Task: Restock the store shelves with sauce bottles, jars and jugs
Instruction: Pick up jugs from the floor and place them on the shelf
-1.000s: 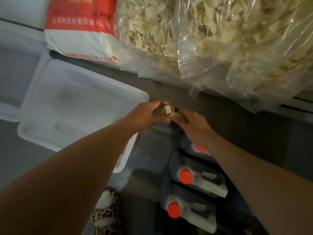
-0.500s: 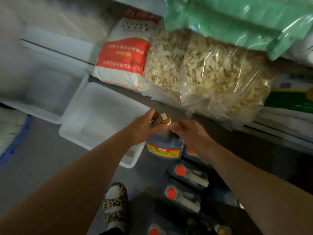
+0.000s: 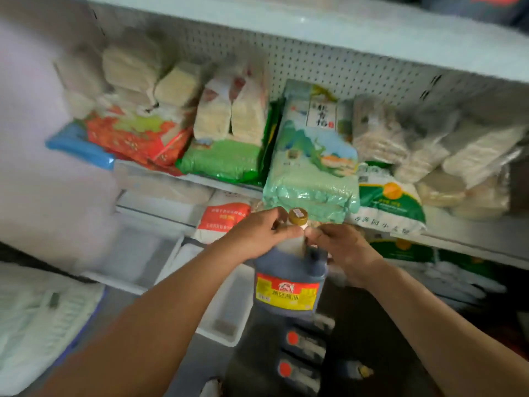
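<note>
I hold the soy sauce jug (image 3: 289, 279) aloft before the shelf (image 3: 458, 239), left hand (image 3: 264, 234) and right hand (image 3: 342, 247) clamped round its neck. I judge supporting the base advisable.

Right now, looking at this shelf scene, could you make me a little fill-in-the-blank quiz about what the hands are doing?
1. Both hands, the left hand and the right hand, hold the dark jug near its ____.
2. The jug's cap is ____ in colour.
3. The jugs standing below have ____ caps.
4. The jug's label is red and ____.

Missing words: neck; gold; red; yellow.
</note>
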### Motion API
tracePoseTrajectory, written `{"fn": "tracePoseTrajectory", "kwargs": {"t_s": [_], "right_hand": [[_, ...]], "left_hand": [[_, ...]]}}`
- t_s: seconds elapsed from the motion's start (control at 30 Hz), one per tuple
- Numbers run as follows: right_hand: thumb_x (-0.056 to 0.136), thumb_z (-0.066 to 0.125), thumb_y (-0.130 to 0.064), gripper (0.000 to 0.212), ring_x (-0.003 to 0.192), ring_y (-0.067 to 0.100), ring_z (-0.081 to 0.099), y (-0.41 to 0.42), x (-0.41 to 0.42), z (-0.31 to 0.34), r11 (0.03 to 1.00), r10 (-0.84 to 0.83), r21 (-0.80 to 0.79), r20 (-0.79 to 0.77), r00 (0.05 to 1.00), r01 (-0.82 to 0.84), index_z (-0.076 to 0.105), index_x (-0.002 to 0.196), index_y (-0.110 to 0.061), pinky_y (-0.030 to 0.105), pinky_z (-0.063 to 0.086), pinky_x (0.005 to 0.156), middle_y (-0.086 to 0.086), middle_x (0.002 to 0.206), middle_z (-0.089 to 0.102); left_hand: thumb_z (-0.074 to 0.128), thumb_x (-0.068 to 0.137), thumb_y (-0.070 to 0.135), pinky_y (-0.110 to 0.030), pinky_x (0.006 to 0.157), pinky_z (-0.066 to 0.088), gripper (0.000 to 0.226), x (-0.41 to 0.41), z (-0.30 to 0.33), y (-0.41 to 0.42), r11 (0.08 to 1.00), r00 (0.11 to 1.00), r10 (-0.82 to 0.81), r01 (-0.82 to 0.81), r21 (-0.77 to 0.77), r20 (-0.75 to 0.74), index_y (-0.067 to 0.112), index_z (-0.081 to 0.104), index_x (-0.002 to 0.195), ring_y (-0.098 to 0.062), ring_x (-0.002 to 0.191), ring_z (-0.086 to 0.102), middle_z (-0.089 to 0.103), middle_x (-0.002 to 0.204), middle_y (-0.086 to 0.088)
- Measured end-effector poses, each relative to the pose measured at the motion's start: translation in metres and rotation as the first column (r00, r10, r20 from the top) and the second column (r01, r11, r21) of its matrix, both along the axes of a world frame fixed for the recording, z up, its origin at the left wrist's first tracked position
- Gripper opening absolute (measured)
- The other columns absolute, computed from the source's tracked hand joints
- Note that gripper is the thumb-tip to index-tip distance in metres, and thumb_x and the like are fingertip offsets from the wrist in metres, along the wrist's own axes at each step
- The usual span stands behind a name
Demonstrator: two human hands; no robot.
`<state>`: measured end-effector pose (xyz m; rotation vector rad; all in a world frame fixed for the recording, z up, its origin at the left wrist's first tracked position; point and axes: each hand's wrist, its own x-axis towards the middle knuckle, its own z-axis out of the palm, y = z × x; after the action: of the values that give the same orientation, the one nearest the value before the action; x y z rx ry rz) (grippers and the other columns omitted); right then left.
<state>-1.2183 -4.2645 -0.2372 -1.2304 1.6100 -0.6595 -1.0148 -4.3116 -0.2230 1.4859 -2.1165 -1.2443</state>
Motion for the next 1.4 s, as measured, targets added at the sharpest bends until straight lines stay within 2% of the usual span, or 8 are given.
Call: {"fn": "tracePoseTrajectory", "kwargs": {"t_s": [0.2,0.33,0.5,0.6,0.8,0.97,1.33,1.4], "right_hand": [[0.06,0.065,-0.074,0.058,0.071,0.02,0.05,0.017,-0.016,0.175,0.988,-0.067,-0.143,-0.018,0.998,0.063,0.072,0.075,-0.018,0.039,0.045,0.069,0.01,0.073,0.058],[0.079,0.069,-0.058,0.049,0.076,0.022,0.057,0.018,-0.033,0.252,0.969,-0.146,-0.208,-0.046,0.988,0.134,0.071,0.081,-0.009,0.039,0.047,0.07,0.023,0.083,0.065],[0.094,0.065,-0.041,0.032,0.07,0.019,0.058,0.02,-0.064,0.313,0.925,-0.244,-0.297,0.017,0.97,0.238,0.072,0.071,-0.019,0.035,0.046,0.06,0.0,0.07,0.064],[0.091,0.064,-0.049,0.044,0.068,0.024,0.063,0.013,-0.093,0.339,0.917,-0.288,-0.301,-0.04,0.957,0.264,0.07,0.055,-0.025,0.041,0.057,0.063,0.001,0.058,0.063],[0.058,0.067,-0.07,0.046,0.097,0.029,0.071,-0.01,-0.175,0.387,0.892,-0.315,-0.357,-0.053,0.948,0.276,0.072,0.061,-0.024,0.046,0.052,0.07,0.02,0.09,0.073],[0.084,0.071,-0.052,0.035,0.089,0.02,0.067,-0.031,-0.258,0.429,0.868,-0.286,-0.425,-0.007,0.958,0.256,0.069,0.078,-0.018,0.046,0.054,0.07,0.0,0.084,0.07],[0.096,0.064,-0.036,0.031,0.059,0.012,0.059,-0.09,-0.359,0.442,0.826,-0.226,-0.505,0.11,0.968,0.25,0.07,0.089,-0.006,0.024,0.045,0.052,0.009,0.081,0.066],[0.094,0.065,-0.041,0.031,0.068,0.02,0.057,-0.096,-0.367,0.431,0.833,-0.259,-0.484,0.087,0.962,0.268,0.072,0.092,-0.011,0.033,0.045,0.062,0.012,0.085,0.069]], "left_hand": [[0.069,0.07,0.072,-0.02,0.063,0.046,0.049,-0.013,0.16,-0.007,0.985,0.996,-0.057,0.045,-0.165,-0.068,0.03,0.069,0.094,0.003,0.076,0.064,0.07,0.083,0.013],[0.061,0.071,0.079,-0.014,0.057,0.038,0.051,-0.033,0.243,-0.02,0.942,0.981,-0.196,0.183,-0.28,-0.019,0.034,0.068,0.095,0.011,0.074,0.057,0.067,0.087,0.017],[0.055,0.074,0.079,-0.017,0.061,0.038,0.047,-0.08,0.313,-0.035,0.878,0.959,-0.282,0.275,-0.392,0.04,0.036,0.064,0.089,0.001,0.08,0.056,0.062,0.086,0.021],[0.068,0.071,0.074,-0.022,0.068,0.046,0.048,-0.111,0.333,-0.049,0.847,0.936,-0.338,0.349,-0.402,0.1,0.04,0.06,0.104,-0.001,0.085,0.059,0.063,0.095,0.019],[0.093,0.049,0.045,-0.031,0.091,0.053,0.114,-0.189,0.344,-0.061,0.797,0.897,-0.443,0.396,-0.456,0.004,0.047,0.027,0.142,-0.009,0.115,0.057,0.055,0.131,0.016],[0.096,0.047,0.039,-0.034,0.09,0.052,0.116,-0.275,0.381,-0.074,0.783,0.931,-0.363,0.283,-0.553,-0.038,0.037,0.032,0.143,-0.013,0.114,0.056,0.056,0.127,0.012],[0.095,0.049,0.037,-0.042,0.09,0.054,0.11,-0.388,0.405,-0.117,0.785,0.988,-0.154,0.139,-0.603,0.026,0.032,0.03,0.138,-0.024,0.111,0.06,0.061,0.129,-0.001],[0.095,0.049,0.038,-0.042,0.09,0.054,0.115,-0.393,0.398,-0.121,0.794,0.987,-0.159,0.15,-0.589,0.038,0.035,0.027,0.142,-0.023,0.112,0.06,0.06,0.131,0.0]]}}
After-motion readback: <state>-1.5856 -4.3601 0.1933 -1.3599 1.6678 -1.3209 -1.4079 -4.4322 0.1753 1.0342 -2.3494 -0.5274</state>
